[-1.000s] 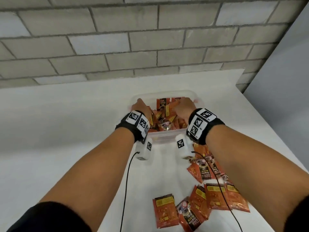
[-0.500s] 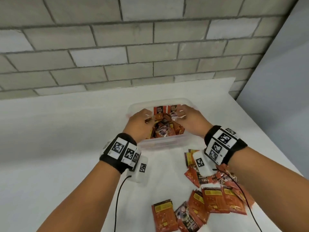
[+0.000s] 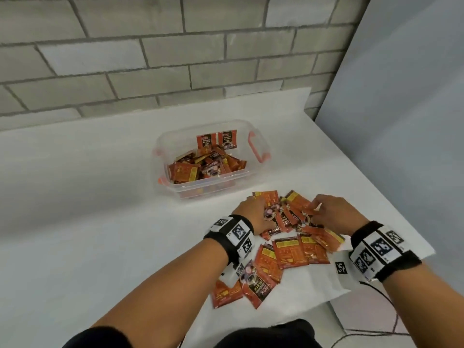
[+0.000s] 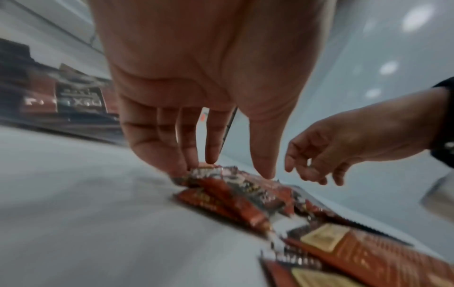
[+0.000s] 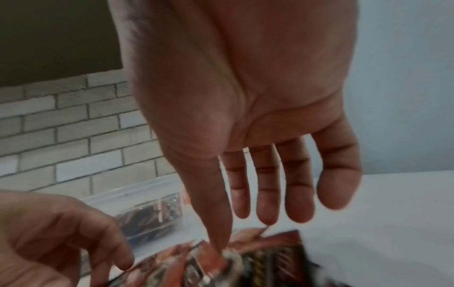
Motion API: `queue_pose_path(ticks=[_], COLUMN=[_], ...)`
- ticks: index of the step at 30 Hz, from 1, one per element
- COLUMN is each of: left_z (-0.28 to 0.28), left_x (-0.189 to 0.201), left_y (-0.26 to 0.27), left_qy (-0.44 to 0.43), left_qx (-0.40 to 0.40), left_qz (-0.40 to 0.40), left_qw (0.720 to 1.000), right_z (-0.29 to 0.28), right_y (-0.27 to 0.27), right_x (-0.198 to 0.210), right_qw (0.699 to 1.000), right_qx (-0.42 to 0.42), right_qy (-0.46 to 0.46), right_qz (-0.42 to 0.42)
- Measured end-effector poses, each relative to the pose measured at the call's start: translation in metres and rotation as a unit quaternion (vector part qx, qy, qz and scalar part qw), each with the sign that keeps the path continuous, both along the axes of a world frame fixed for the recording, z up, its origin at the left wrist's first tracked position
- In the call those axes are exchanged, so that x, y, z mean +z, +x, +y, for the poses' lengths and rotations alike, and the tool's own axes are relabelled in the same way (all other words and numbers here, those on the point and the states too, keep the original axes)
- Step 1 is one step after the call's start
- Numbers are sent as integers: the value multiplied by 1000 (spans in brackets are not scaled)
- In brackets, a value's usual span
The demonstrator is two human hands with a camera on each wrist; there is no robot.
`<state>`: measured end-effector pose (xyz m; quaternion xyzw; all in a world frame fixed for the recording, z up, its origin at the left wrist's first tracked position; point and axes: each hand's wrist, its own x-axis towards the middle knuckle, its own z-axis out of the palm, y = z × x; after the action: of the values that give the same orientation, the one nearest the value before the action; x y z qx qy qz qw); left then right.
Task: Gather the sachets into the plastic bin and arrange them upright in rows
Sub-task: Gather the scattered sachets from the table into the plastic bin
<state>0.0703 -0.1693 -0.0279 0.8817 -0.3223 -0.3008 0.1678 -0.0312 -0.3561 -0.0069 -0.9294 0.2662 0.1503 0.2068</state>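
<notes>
Head view: clear plastic bin with orange handles (image 3: 261, 144) sits on the white table (image 3: 75, 197), near the grey brick wall (image 3: 150, 59). Inside the bin, two orange-and-black sachets (image 3: 217, 141) stand upright against the far wall; the rest lie in a loose heap below them. A second pile of loose orange sachets (image 3: 288, 252) lies flat on the table, near side of the bin, just beside it. Left hand (image 3: 252, 214) and right hand (image 3: 331, 213) both reach down onto the far end of that pile, one on each side. Both wrists carry black bands with printed marker tags.

Left wrist view: left hand (image 4: 209, 87) has fingers extended downward, spread, fingertips (image 4: 266, 172) touching the top sachets; nothing gripped. Right hand (image 4: 343, 147) is visible to the side, fingers loosely curled above the pile, holding nothing that I can see. Picture is motion-blurred.

Right wrist view: right hand (image 5: 245, 116) has fingers straight and relaxed, thumb tip down on a sachet edge; no closed grip. Bin (image 5: 137, 194) is visible behind.
</notes>
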Motion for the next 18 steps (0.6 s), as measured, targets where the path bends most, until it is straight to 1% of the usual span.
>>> queue_pose_path(ticks=[2,7,11,13,15,18], left_z=[-4,-8,-5,0,7,19], left_x=[-8,-13,-13,-13,-15,-13], left_y=[-1,4,13,20,28,37], left_qy=[0,-3,-18,-37,-66,-100], left_qx=[12,25,35,38,47,61], left_qz=[2,6,17,40,80,99], left_qw=[1000,1000,999,998,993,988], right_z=[-5,-5,-3,-4,-7,-15], right_y=[-16,-39,-44,-43,-44,-48], right_x=[-4,-16,-27,-28,-27,-28], right_qw=[999,997,994,994,994,993], right_qx=[-18,-43,-79,-85,-87,-104], right_qy=[-3,-35,-34,-29,-15,-9], right_qz=[31,57,63,66,68,61])
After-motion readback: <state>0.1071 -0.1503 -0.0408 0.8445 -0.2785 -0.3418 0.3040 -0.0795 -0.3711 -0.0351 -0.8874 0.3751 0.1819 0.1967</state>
